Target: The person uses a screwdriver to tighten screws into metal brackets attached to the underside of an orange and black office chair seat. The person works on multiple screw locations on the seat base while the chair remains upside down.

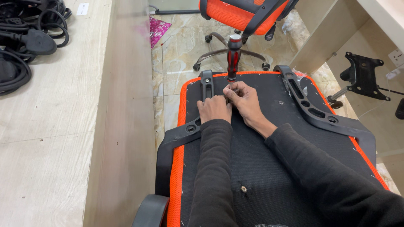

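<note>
Both hands meet over the upturned chair seat (269,168): the left hand (214,108) curled shut beside the right hand (244,98), whose fingers pinch the upright red-and-black screwdriver (232,56) at its shaft.

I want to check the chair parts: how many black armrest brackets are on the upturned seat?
2. One armrest bracket runs along the left edge of the seat, beside the left hand. The other bracket runs along the right edge. Sleeves may hide smaller parts.
</note>
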